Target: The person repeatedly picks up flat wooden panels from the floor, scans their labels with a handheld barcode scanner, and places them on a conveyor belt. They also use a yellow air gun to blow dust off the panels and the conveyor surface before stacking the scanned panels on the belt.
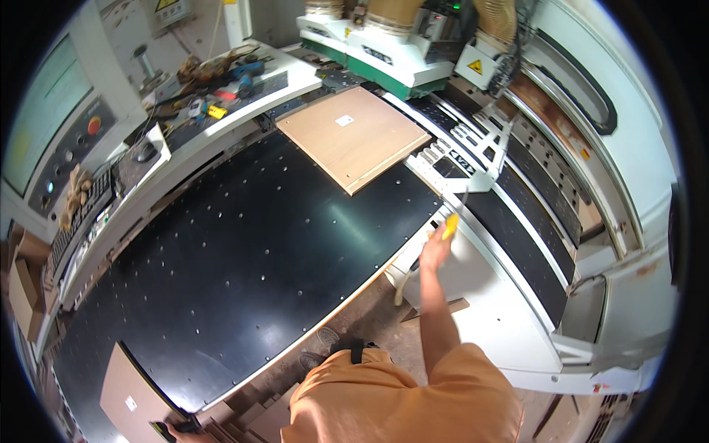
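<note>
My right hand (434,251) is closed around a yellow tool (450,224) with a thin grey tip, above the table's right edge. Below that hand hangs a short dark and beige piece (400,292); whether it belongs to the tool is unclear. At the lower left, partly cut off by the frame, my left hand (188,435) is closed on a black object (166,428) with a yellow-green patch, whose kind I cannot make out. It is beside a light brown board (133,391) with a dark edge and a small white label. Another light brown board (353,136) lies flat across the table.
A black table (244,244) with small studs spans the middle. Machine heads (377,55) and a white fence (473,166) stand at the far right. A side bench (255,100) holds tools. A control panel (70,148) is at left, cardboard (29,273) below it.
</note>
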Tool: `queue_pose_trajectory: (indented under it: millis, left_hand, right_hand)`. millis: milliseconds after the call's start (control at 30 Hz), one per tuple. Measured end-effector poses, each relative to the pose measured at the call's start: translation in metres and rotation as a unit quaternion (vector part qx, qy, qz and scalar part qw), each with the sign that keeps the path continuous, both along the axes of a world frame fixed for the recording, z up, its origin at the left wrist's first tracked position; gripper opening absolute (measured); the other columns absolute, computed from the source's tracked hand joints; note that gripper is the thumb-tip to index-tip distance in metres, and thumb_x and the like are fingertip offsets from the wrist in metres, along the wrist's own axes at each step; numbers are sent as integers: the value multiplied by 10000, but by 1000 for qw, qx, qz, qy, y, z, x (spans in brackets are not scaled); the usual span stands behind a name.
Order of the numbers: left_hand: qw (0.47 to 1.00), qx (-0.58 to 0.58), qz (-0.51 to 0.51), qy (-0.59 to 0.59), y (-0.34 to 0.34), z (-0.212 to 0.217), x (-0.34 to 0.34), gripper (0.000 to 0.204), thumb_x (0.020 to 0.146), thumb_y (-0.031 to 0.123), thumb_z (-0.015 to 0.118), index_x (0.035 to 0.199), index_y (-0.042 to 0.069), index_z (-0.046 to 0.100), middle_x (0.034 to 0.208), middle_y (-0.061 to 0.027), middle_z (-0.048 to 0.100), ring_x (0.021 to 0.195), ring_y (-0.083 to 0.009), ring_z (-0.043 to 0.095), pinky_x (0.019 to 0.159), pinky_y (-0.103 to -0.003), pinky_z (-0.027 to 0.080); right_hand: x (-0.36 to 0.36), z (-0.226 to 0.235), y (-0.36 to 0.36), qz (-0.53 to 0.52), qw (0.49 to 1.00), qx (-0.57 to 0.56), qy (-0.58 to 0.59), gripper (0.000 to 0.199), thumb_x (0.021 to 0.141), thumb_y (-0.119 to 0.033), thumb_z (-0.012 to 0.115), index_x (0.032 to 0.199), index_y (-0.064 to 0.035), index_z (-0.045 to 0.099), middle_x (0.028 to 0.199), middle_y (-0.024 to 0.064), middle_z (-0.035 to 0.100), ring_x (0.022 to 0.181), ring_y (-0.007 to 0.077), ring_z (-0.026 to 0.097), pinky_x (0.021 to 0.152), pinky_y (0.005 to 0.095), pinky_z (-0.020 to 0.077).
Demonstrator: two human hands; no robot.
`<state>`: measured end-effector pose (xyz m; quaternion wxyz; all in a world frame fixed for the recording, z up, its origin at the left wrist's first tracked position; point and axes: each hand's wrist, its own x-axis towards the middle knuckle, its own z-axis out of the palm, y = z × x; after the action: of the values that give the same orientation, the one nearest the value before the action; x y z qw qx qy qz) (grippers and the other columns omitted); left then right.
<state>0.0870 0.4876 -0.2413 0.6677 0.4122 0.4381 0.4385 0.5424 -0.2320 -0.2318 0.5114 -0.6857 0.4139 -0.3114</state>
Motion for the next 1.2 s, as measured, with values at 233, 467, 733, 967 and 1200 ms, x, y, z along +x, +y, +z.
queue_pose_trajectory:
  millis: [233,467,733,967,1200]
  left_hand:
    - [992,-30,117,28,-20,-9,11,366,920,361,615,1113,53,656,1016,-88,667,902,-242,652,787,-371,550]
    - [987,-26,155,22,-68,7,48,198,882,306,669,951,123,637,789,-3,609,699,-138,597,569,-310,504]
    - [986,-33,157,33,-69,15,47,200,886,294,680,914,101,635,780,-5,614,689,-143,602,597,-290,494]
    - [984,-19,171,44,-54,15,39,161,884,259,667,911,112,610,743,4,590,655,-122,580,585,-271,476]
    - [986,-10,157,53,-54,39,38,191,846,275,679,882,107,598,741,-11,588,607,-134,570,525,-281,461]
  right_hand:
    - [-64,-152,102,169,919,340,105,492,1026,-416,513,1336,-34,525,1071,93,631,1002,199,621,838,324,514]
    - [44,18,90,199,934,-272,-118,184,945,-105,618,1083,14,595,1087,167,570,991,318,562,922,415,448]
    - [65,39,268,682,581,-419,-148,393,784,-190,775,1111,-37,621,1165,103,567,1132,325,519,958,446,440]
    - [67,49,285,687,583,-401,-166,426,801,-226,782,1140,-31,615,1206,112,564,1134,345,519,966,461,449]
    - [40,72,284,692,610,-366,-125,488,728,-214,838,1113,-5,623,1139,156,538,1090,368,498,931,479,444]
